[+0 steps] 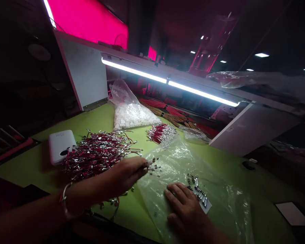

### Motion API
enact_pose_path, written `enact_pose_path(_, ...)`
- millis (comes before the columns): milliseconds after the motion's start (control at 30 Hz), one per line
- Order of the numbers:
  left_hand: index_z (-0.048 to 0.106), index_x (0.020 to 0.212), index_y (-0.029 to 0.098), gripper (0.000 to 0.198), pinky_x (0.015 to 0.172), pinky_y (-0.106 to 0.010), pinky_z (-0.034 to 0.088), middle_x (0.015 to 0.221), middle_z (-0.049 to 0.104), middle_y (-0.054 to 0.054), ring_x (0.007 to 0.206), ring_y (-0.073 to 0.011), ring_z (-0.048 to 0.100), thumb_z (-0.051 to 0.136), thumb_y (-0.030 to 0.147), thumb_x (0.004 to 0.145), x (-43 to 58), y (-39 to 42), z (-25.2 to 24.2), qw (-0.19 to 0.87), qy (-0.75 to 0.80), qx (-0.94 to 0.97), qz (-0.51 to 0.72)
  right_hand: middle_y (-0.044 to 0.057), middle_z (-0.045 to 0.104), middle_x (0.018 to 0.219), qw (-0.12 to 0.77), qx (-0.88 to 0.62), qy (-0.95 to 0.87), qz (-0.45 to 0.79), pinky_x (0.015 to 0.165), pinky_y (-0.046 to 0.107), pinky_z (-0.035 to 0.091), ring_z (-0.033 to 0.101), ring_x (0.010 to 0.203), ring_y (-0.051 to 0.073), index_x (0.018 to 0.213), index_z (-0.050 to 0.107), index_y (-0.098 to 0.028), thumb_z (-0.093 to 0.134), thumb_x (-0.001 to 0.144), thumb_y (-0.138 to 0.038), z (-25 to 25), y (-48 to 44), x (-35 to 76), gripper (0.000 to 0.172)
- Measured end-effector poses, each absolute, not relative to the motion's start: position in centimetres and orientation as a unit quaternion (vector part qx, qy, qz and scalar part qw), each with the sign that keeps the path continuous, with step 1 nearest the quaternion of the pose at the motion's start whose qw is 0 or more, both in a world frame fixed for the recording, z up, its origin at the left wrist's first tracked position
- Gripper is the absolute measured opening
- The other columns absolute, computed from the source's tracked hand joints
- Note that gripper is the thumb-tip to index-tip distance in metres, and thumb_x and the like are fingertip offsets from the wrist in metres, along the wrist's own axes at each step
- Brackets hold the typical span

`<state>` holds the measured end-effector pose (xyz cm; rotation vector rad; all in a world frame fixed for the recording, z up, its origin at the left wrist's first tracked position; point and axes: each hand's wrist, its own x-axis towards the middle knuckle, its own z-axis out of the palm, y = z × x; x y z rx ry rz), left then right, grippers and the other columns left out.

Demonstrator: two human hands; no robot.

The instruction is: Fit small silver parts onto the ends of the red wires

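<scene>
My left hand (130, 171) reaches over the near-left edge of a clear plastic bag (178, 152) lying flat on the bench, its fingers pressed together. Small white and dark pieces (155, 167) are at and just beyond its fingertips; whether any are pinched is hidden. My right hand (183, 206) lies palm down on the bag, fingers stretched out. Just beyond it, several short metal-ended parts (200, 196) lie partly on a small white card (206, 207). Left of the bag, a large heap of short red wires with metal terminals (99, 152) spreads behind my left forearm.
A white box-shaped device (62, 145) sits left of the heap. Behind are a bag of white pieces (133, 113), a smaller pile of red wires (161, 132) and long wire bundles (167, 113). A lit tube lamp (203, 92) hangs under the shelf between white side panels (83, 73).
</scene>
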<state>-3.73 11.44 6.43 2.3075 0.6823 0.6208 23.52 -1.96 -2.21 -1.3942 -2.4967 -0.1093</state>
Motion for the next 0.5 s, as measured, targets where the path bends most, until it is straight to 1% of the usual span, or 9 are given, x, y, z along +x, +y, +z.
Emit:
enact_pose_path(33,0.059,0.084,0.018,0.025,0.066,-0.027,0.039,0.079,0.06,-0.003,0.07,-0.0156,0.051,0.043,0.029,0.101,-3.4,13.1,6.9,0.282,0.249,0.894,0.246,0.017,0.063,0.134,0.141,-0.468,-0.871,-0.054,0.097,0.054,0.049,0.056,0.123,0.037,0.137,0.057,-0.014,0.06,0.087,-0.033,-2.2,-2.1,24.1,0.054)
enact_pose_path(67,0.058,0.085,0.018,0.025,0.065,-0.027,0.039,0.078,0.059,-0.002,0.069,-0.0153,0.05,0.042,0.029,0.101,-2.9,14.7,7.2,0.243,0.246,0.91,0.229,0.017,0.065,0.133,0.146,-0.45,-0.878,-0.071,0.096,0.053,0.051,0.058,0.121,0.037,0.136,0.058,-0.014,0.059,0.088,-0.036,-2.3,-2.2,24.7,0.053)
enact_pose_path(167,0.058,0.084,0.017,0.024,0.065,-0.029,0.041,0.077,0.059,-0.003,0.068,-0.0158,0.05,0.043,0.027,0.099,-0.7,19.5,7.6,0.201,0.241,0.922,0.225,0.016,0.07,0.123,0.171,-0.401,-0.891,-0.123,0.089,0.049,0.055,0.063,0.114,0.036,0.129,0.064,-0.014,0.052,0.093,-0.047,-2.8,-2.3,26.1,0.05)
enact_pose_path(200,0.059,0.082,0.017,0.024,0.065,-0.03,0.041,0.076,0.059,-0.003,0.068,-0.0162,0.05,0.045,0.027,0.099,0.2,21.0,7.5,0.188,0.24,0.926,0.225,0.016,0.072,0.12,0.178,-0.39,-0.893,-0.137,0.086,0.048,0.056,0.065,0.111,0.035,0.127,0.066,-0.014,0.047,0.096,-0.052,-3.1,-2.2,26.4,0.052)
enact_pose_path(267,0.062,0.087,0.016,0.024,0.071,-0.032,0.046,0.083,0.062,-0.005,0.076,-0.0177,0.055,0.046,0.028,0.1,2.2,23.8,7.0,0.165,0.233,0.934,0.215,0.014,0.074,0.117,0.18,-0.379,-0.893,-0.161,0.084,0.046,0.058,0.067,0.108,0.033,0.127,0.066,-0.016,0.037,0.099,-0.06,-3.6,-2.1,26.9,0.06)
enact_pose_path(300,0.063,0.089,0.016,0.023,0.073,-0.033,0.048,0.085,0.064,-0.005,0.078,-0.0178,0.058,0.046,0.027,0.1,3.1,25.1,6.8,0.155,0.23,0.938,0.206,0.013,0.074,0.117,0.176,-0.38,-0.892,-0.17,0.083,0.045,0.059,0.068,0.108,0.033,0.128,0.066,-0.018,0.035,0.1,-0.061,-3.9,-2.1,27.1,0.06)
enact_pose_path(367,0.065,0.1,0.015,0.019,0.077,-0.037,0.053,0.095,0.066,-0.004,0.083,-0.0178,0.063,0.054,0.031,0.098,5.0,27.5,6.1,0.136,0.233,0.944,0.188,0.01,0.075,0.119,0.164,-0.384,-0.89,-0.184,0.083,0.042,0.06,0.069,0.108,0.03,0.13,0.065,-0.021,0.04,0.101,-0.054,-4.3,-2.1,27.2,0.05)
enact_pose_path(433,0.064,0.112,0.016,0.025,0.081,-0.04,0.056,0.109,0.067,-0.007,0.091,-0.0195,0.066,0.059,0.034,0.096,6.7,29.6,5.5,0.119,0.238,0.948,0.175,0.007,0.075,0.118,0.166,-0.397,-0.882,-0.19,0.083,0.04,0.061,0.07,0.107,0.028,0.128,0.066,-0.025,0.049,0.101,-0.044,-4.5,-2.1,27.1,0.038)
enact_pose_path(500,0.062,0.119,0.017,0.029,0.084,-0.042,0.057,0.118,0.065,-0.008,0.098,-0.0216,0.066,0.061,0.034,0.096,8.1,31.2,4.9,0.103,0.237,0.951,0.167,0.004,0.077,0.115,0.182,-0.43,-0.864,-0.188,0.083,0.039,0.062,0.072,0.104,0.028,0.124,0.069,-0.029,0.054,0.099,-0.037,-4.8,-2.3,26.6,0.03)
